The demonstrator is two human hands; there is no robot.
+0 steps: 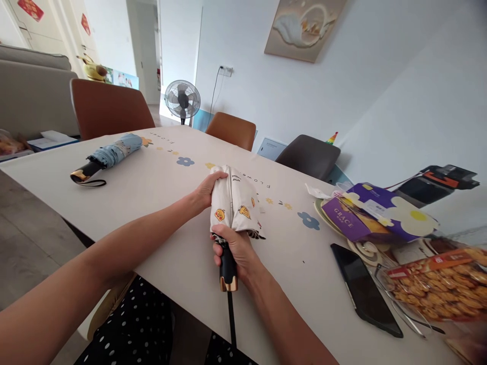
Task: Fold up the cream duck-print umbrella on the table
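A folded white umbrella point(240, 203) with yellow duck prints lies in front of me, its black and gold handle pointing toward my body. My left hand point(208, 188) grips the left side of its cloth, thumb on top. Lower down, my right hand point(236, 248) is wrapped round the umbrella where the cloth meets the handle. A black wrist strap hangs from the handle's end over the table edge. Off to the left lies a second umbrella point(116, 151), light blue, folded, with a black and gold handle and a strap loop.
On the right are a phone point(365, 289), a purple box point(375, 213), a bag of cookies point(441, 286) and a black bottle point(433, 185). Chairs, including a brown one point(110, 109), stand round the table point(160, 218). A fan point(182, 100) stands beyond.
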